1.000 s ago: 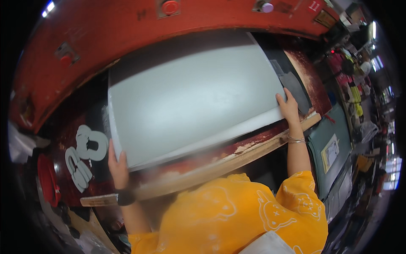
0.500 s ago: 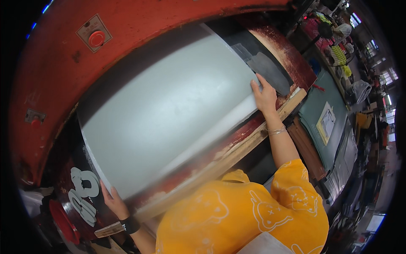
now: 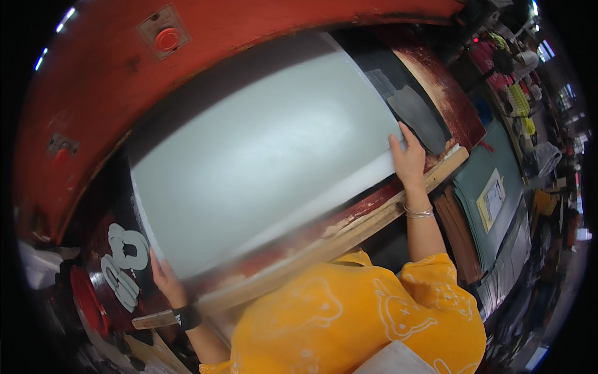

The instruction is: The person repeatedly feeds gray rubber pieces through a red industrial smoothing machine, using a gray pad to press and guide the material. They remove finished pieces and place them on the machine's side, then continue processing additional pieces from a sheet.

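A wide, pale grey-green sheet [image 3: 261, 156] lies on the bed of a red machine, with a white band [image 3: 336, 193] along its near side. My left hand [image 3: 166, 278], with a black band at its wrist, holds the sheet's near left corner, thumb and fingers at the edge. At the near right corner my right hand [image 3: 409, 161] grips the sheet, its thumb and forefinger set apart over the edge. Grey looped cut pieces [image 3: 128, 249] rest just left of my left hand. Some fingertips under the edges are hidden.
The red machine body [image 3: 237, 25] arches over the far side, bearing a red push button [image 3: 167, 40]. A wooden rail [image 3: 349, 240] runs along the near edge. Dark flat pieces [image 3: 414, 112] lie right of the sheet. Green sheets [image 3: 498, 156] with a clipboard [image 3: 491, 199] are stacked at right.
The whole view has shifted a little, moving the scene rightward at the right side and upward at the left. Both hands keep their places on the sheet's corners.
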The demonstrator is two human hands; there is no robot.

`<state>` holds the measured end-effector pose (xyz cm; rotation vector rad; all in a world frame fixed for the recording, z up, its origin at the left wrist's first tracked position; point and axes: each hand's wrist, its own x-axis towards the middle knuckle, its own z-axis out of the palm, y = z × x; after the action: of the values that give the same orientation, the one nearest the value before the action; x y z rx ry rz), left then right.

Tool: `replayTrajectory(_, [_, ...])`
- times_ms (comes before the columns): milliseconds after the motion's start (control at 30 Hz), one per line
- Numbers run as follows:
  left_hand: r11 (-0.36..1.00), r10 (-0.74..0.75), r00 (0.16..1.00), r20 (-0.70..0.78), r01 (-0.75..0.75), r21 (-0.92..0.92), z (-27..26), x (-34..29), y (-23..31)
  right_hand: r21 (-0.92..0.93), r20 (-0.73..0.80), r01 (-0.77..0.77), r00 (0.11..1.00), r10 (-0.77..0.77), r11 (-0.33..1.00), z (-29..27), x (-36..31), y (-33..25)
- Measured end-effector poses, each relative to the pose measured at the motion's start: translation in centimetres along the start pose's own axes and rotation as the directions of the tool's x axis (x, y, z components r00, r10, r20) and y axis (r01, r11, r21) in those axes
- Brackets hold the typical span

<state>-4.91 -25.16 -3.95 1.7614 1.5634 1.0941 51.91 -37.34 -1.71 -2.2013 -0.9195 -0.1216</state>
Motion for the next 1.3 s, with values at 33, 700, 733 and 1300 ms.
replayTrajectory(33, [0.971, 0.104, 0.994, -0.040, -0.093, 0.222, 0.1, 0.0, 0.5, -0.071, -0.031, 0.095, 0.995, -0.098, 0.993, -0.2, 0.3, 0.0])
replayTrajectory(700, [0.871, -0.363, 0.931, 0.028, 0.328, 0.365, -0.8, 3.0, 6.7, -0.033, 0.276, 0.120, 0.955, -0.106, 0.992, -2.7, 4.7, 0.7])
replayTrajectory(733, [0.855, -0.424, 0.905, 0.022, 0.392, 0.339, -0.8, 3.2, 6.6, -0.036, 0.258, 0.138, 0.958, -0.124, 0.990, -2.8, 4.3, 0.8])
replayTrajectory(1300, [0.817, 0.012, 0.991, -0.134, 0.068, 0.572, 2.3, 4.2, 5.1, -0.086, 0.327, 0.128, 0.940, -0.094, 0.988, -2.5, 4.8, 1.3])
